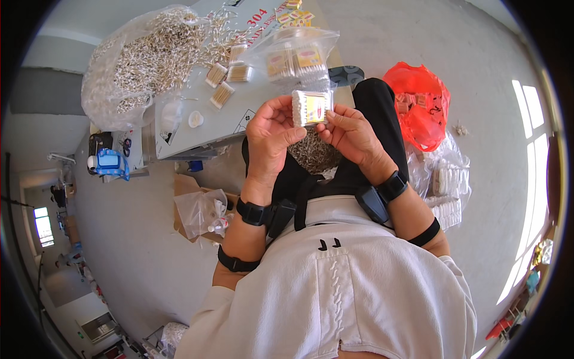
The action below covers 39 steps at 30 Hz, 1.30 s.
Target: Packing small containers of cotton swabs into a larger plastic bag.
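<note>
Above my lap, both hands hold a small clear pack of cotton swabs (309,109) with a yellow label card inside. My left hand (270,136) has its fingers curled at the pack's left edge, the thumb just below it. The thumb and fingers of my right hand (354,135) pinch the lower right corner. Just beyond the pack, a clear zip bag (293,60) with several labelled swab packs sits at the table's edge. Several bundles of swabs (222,94) lie to the left on the table. Loose swabs (314,152) show between my legs, partly hidden by my hands.
A large clear bag of loose swabs (149,66) leans on the table (209,122), with yellow cards (297,18) at the far end. A red plastic bag (427,90) and bagged swab packs (445,179) are at right. An open cardboard box (180,212) stands at left on the floor.
</note>
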Available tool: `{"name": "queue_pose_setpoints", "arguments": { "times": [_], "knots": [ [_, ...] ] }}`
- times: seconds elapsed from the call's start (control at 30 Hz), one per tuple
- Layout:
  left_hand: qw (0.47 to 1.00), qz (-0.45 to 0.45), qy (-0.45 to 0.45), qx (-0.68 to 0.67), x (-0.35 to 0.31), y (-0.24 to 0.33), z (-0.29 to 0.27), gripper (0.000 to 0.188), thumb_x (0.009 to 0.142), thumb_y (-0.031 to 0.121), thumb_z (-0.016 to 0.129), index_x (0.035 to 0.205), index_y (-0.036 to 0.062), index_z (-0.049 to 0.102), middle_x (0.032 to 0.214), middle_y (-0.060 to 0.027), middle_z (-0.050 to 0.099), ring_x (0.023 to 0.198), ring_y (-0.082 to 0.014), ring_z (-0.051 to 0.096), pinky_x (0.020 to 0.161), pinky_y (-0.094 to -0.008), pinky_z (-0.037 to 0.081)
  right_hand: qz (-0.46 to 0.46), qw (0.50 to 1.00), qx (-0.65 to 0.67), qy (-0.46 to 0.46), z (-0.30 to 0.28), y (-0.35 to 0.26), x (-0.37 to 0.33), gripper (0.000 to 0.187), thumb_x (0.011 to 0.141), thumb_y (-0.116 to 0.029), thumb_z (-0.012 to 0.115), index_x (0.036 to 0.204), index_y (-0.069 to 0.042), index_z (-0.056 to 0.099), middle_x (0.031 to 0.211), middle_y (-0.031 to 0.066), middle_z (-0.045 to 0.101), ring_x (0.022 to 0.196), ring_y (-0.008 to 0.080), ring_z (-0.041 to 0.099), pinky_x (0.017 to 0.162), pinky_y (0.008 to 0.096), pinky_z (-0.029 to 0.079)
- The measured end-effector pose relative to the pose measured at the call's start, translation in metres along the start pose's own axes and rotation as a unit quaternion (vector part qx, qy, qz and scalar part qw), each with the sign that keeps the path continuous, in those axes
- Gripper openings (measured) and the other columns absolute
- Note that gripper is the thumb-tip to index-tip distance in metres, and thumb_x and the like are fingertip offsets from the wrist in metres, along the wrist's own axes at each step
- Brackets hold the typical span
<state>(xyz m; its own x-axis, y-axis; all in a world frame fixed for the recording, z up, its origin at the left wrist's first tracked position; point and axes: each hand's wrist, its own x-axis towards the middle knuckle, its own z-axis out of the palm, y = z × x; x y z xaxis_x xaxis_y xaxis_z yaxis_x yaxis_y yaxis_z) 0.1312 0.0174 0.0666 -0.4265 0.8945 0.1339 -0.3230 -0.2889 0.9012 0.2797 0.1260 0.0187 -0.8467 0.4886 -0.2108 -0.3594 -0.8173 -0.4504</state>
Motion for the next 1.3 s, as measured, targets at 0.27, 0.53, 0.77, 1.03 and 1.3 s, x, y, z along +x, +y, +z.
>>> {"name": "queue_pose_setpoints", "arguments": {
  "times": [0.27,0.53,0.77,1.03,1.3],
  "knots": [
    [0.999,-0.007,-0.016,0.035,-0.001,0.002,0.003,0.052,0.076,-0.001,0.077,0.122,-0.005,0.054,0.112,-0.0108,0.063,0.1,-0.0162,0.062,0.093,-0.0302,0.05,0.011,0.998,0.057,-0.022,0.001,0.003,0.002,0.022,0.099,-0.006,0.051,0.115,0.007,0.054,0.102,0.015,0.064,0.084,0.0194,0.066,0.074,0.0298,0.056],
    [0.996,-0.018,0.092,0.001,-0.008,-0.013,0.019,0.028,0.084,-0.003,0.07,0.111,-0.0042,0.061,0.101,-0.0087,0.068,0.09,-0.0142,0.066,0.086,-0.028,0.053,-0.056,0.996,-0.059,-0.024,0.02,0.006,-0.006,0.028,0.095,-0.001,0.057,0.121,0.006,0.054,0.113,0.0147,0.064,0.098,0.0216,0.066,0.087,0.0342,0.057],
    [0.998,0.016,0.054,-0.003,0.001,0.009,0.007,0.029,0.091,0.001,0.063,0.12,-0.0002,0.059,0.112,-0.0071,0.065,0.101,-0.0141,0.062,0.089,-0.0286,0.05,-0.079,0.977,-0.197,-0.026,0.026,-0.016,-0.007,0.025,0.091,-0.004,0.064,0.115,0.002,0.059,0.103,0.0081,0.068,0.092,0.0149,0.066,0.081,0.0293,0.055],
    [0.98,0.129,0.101,0.113,0.068,0.066,-0.012,0.028,0.09,0.004,0.065,0.115,-0.0027,0.056,0.107,-0.0097,0.065,0.093,-0.0159,0.065,0.077,-0.0324,0.056,-0.35,0.828,-0.423,0.112,0.053,-0.087,0.022,0.011,0.089,-0.01,0.069,0.096,-0.001,0.069,0.095,0.0026,0.066,0.08,0.007,0.058,0.071,0.0217,0.046],
    [0.967,0.139,0.114,0.178,0.102,0.074,-0.002,0.044,0.088,-0.003,0.064,0.13,-0.0053,0.048,0.112,-0.0123,0.062,0.095,-0.0175,0.065,0.076,-0.0327,0.06,-0.391,0.649,-0.648,0.076,0.074,-0.112,0.048,0.016,0.086,-0.019,0.071,0.093,-0.005,0.073,0.106,0.0134,0.064,0.085,0.0252,0.065,0.071,0.0336,0.05]
  ]
}}
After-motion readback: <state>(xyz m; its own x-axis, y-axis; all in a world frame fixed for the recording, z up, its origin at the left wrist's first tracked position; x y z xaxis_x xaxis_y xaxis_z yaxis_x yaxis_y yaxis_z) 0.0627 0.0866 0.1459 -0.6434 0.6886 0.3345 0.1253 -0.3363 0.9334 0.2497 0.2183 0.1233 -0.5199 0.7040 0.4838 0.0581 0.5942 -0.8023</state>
